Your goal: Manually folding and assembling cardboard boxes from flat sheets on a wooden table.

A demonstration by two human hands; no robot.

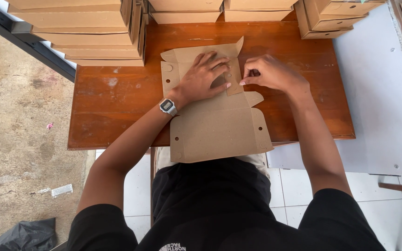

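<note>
floor [19, 116]: bare concrete, far left; dark bag [26, 234] near left corner, small clear wrapper [62, 190] beside it.
stacks [84, 32]: folded boxes piled at far left of table, more along far edge to the right.
table [112, 107]: red-brown wood, white top [382, 102] butts its right side.
left hand [203, 76]: flat, fingers spread, pressing down on far half of blank; watch [168, 106] on wrist.
blank [219, 125]: flat die-cut card, mid table, near half hangs over near edge toward lap; far flaps part raised.
strip [233, 79]: narrow flap betw. the two hands, lying over the blank.
right hand [268, 73]: fingers curled, thumb + index pinching strip's right edge; contact partly hidden.
step: looks like early fold, side flap being creased while left hand holds blank still.
next move needs: prob. keep left palm firm so blank can't slide, fold along score line, not across it; near half unsupported, so could tip.
</note>
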